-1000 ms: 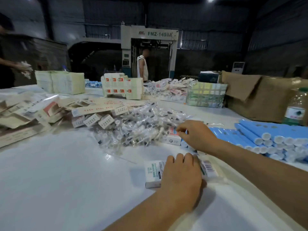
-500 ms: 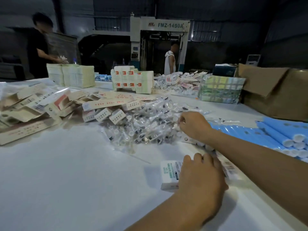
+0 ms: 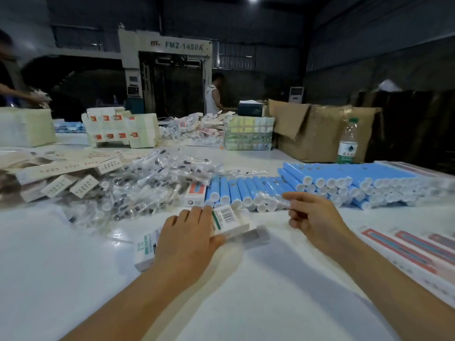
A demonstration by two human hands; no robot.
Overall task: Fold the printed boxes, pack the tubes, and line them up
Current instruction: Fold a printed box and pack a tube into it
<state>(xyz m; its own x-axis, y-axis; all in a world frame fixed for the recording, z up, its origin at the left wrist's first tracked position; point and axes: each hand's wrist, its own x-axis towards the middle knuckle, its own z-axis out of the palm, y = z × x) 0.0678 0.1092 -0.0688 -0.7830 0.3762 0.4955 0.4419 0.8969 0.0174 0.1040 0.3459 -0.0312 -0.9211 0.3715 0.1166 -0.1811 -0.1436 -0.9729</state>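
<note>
Your left hand [image 3: 187, 238] lies over the box [image 3: 227, 221] on the table [image 3: 73, 279], fingers curled along its far edge, thumb tucked at the near one, so you've got it gripped. It looks folded up already; whether anything's inside, I can't tell. Your right hand [image 3: 312, 217] hovers just beside the tubes [image 3: 344, 184], fingers bent and pinching something small and pale; I can't tell whether it's a tube or a wrapped piece.

Those blue tubes lie stacked in rows, white caps facing you, a big pile, so plenty of packing left by my reckoning. One red-printed box [image 3: 195, 194] sits against their left end. To the left, a heap of clear sachets [image 3: 147, 183], and flat cartons [image 3: 61, 168] not yet folded. No finished row of packed boxes shows near you: early days.
</note>
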